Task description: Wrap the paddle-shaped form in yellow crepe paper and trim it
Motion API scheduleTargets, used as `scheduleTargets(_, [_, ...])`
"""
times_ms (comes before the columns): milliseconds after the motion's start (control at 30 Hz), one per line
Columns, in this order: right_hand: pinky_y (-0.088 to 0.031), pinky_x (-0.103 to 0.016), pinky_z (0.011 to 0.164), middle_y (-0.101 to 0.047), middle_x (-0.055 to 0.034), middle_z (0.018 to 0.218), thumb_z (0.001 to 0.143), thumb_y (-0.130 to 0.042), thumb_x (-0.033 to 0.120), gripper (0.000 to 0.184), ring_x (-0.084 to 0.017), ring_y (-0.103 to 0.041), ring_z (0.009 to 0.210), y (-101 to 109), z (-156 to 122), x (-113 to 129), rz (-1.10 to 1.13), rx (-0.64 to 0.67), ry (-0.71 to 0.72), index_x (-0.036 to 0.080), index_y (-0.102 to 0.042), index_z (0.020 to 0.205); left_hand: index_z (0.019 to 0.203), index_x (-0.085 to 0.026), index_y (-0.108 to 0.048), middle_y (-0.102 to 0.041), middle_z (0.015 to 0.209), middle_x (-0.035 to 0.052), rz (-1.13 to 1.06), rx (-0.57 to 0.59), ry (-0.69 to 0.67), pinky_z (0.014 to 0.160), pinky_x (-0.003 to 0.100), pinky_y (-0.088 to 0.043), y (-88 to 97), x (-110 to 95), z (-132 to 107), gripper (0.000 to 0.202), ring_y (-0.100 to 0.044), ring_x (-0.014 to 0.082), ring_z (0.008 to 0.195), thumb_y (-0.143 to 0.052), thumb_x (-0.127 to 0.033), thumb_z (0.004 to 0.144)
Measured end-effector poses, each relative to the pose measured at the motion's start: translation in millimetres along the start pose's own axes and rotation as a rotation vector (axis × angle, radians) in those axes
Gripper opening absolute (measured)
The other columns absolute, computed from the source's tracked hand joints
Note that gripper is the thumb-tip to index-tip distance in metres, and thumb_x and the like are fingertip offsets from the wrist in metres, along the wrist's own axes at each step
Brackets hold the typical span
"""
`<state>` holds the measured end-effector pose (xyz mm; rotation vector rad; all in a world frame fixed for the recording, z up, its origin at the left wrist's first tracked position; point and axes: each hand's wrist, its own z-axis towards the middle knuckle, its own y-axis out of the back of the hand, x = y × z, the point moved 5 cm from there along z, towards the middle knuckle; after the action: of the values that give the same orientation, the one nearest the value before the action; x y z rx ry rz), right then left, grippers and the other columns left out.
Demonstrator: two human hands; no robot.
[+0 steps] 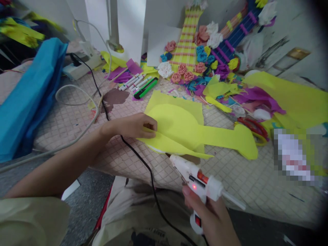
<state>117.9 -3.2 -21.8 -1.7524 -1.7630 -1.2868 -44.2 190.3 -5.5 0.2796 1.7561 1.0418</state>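
My left hand (134, 125) pinches the left edge of a yellow paper cut-out (184, 131) shaped like a guitar and lifts one layer off the one below. My right hand (212, 217) is wrapped round a white hot glue gun (198, 181) whose red light is on. Its nozzle points up-left, close under the lifted yellow edge. A glue stick pokes out of the gun's back. The gun's black cord (143, 164) runs across the tiled floor towards a power strip (79, 66).
Red-handled scissors (252, 128) lie right of the cut-out. Behind are a guitar model decorated with paper flowers (191, 51), several markers with a green cutter (139, 84), purple and yellow paper scraps (256, 97), and a blue paper roll (28, 95) at the left.
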Motion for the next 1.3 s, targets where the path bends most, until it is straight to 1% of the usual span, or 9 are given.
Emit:
scheduleTargets(100, [-0.041, -0.025, 0.053, -0.06, -0.0025, 0.075, 0.063, -0.06, 0.055, 0.046, -0.017, -0.053, 0.064, 4, -2, -2, 0.017, -0.034, -0.021, 0.02, -0.059, 0.092, 0.071, -0.014, -0.056, -0.053, 0.062, -0.003, 0.001, 0.009, 0.002, 0.053, 0.017, -0.034, 0.3, 0, 0, 0.012, -0.045, 0.0072, 0.056, -0.051, -0.024, 0.076])
scheduleTargets(233, [-0.043, -0.025, 0.054, -0.061, -0.0033, 0.076, 0.064, -0.06, 0.054, 0.047, -0.018, -0.054, 0.068, 3, -3, -3, 0.041, -0.016, -0.014, 0.02, -0.057, 0.096, 0.078, -0.014, -0.059, -0.059, 0.07, -0.0003, -0.008, -0.002, -0.013, 0.058, 0.018, -0.037, 1.1, 1, 0, 0.017, -0.051, 0.0087, 0.063, -0.051, -0.029, 0.078])
scheduleTargets(433, [-0.046, -0.027, 0.06, -0.063, -0.0054, 0.082, 0.067, -0.06, 0.05, 0.04, -0.021, -0.058, 0.076, -11, 4, 16, 0.008, 0.033, 0.188, 0.02, -0.061, 0.094, 0.079, -0.014, -0.062, -0.064, 0.074, 0.0008, -0.045, -0.131, -0.098, 0.063, 0.017, -0.04, 4.3, 2, 5, 0.018, -0.056, 0.0092, 0.067, -0.06, -0.032, 0.075])
scheduleTargets(567, [-0.046, -0.031, 0.07, -0.063, -0.0063, 0.089, 0.071, -0.057, 0.045, 0.036, -0.023, -0.056, 0.086, -25, 14, 34, -0.064, 0.149, 0.331, 0.02, -0.059, 0.097, 0.078, -0.014, -0.062, -0.064, 0.072, 0.001, -0.072, -0.194, -0.13, 0.063, 0.016, -0.04, 6.5, 5, 11, 0.015, -0.057, 0.0089, 0.067, -0.063, -0.028, 0.072])
scheduleTargets(667, [-0.044, -0.034, 0.078, -0.061, -0.0048, 0.085, 0.075, -0.054, 0.042, 0.032, -0.023, -0.055, 0.089, -34, 20, 45, -0.141, 0.211, 0.423, 0.02, -0.057, 0.098, 0.076, -0.014, -0.062, -0.065, 0.073, 0.0013, -0.094, -0.19, -0.163, 0.064, 0.016, -0.04, 6.4, 8, 17, 0.013, -0.057, 0.009, 0.069, -0.064, -0.026, 0.071])
scheduleTargets(767, [-0.04, -0.036, 0.084, -0.057, -0.0025, 0.075, 0.077, -0.05, 0.043, 0.027, -0.022, -0.053, 0.092, -41, 22, 53, -0.164, 0.213, 0.493, 0.021, -0.055, 0.093, 0.075, -0.014, -0.062, -0.065, 0.074, 0.0022, -0.097, -0.156, -0.206, 0.064, 0.016, -0.041, 5.7, 11, 23, 0.013, -0.058, 0.0093, 0.069, -0.065, -0.026, 0.07])
scheduleTargets(900, [-0.043, -0.032, 0.068, -0.049, 0.0009, 0.061, 0.078, -0.049, 0.044, 0.023, -0.019, -0.053, 0.073, -47, 25, 57, -0.189, 0.185, 0.496, 0.021, -0.051, 0.078, 0.074, -0.014, -0.063, -0.066, 0.073, 0.0029, -0.082, -0.106, -0.242, 0.062, 0.017, -0.04, 4.7, 13, 29, 0.015, -0.057, 0.0098, 0.067, -0.065, -0.028, 0.07])
scheduleTargets(1033, [-0.039, -0.028, 0.054, -0.047, 0.0022, 0.057, 0.077, -0.049, 0.043, 0.023, -0.015, -0.047, 0.056, -51, 28, 59, -0.218, 0.184, 0.501, 0.021, -0.049, 0.07, 0.073, -0.015, -0.063, -0.066, 0.073, 0.0021, -0.073, -0.092, -0.217, 0.061, 0.018, -0.039, 4.8, 16, 31, 0.016, -0.057, 0.01, 0.066, -0.066, -0.029, 0.069])
scheduleTargets(1300, [-0.038, -0.028, 0.054, -0.046, 0.0031, 0.05, 0.076, -0.051, 0.042, 0.024, -0.014, -0.046, 0.052, -55, 33, 59, -0.214, 0.192, 0.453, 0.02, -0.052, 0.065, 0.075, -0.013, -0.063, -0.066, 0.073, 0.0029, -0.078, -0.099, -0.229, 0.06, 0.018, -0.04, 5.5, 16, 29, 0.017, -0.057, 0.0098, 0.065, -0.065, -0.029, 0.07])
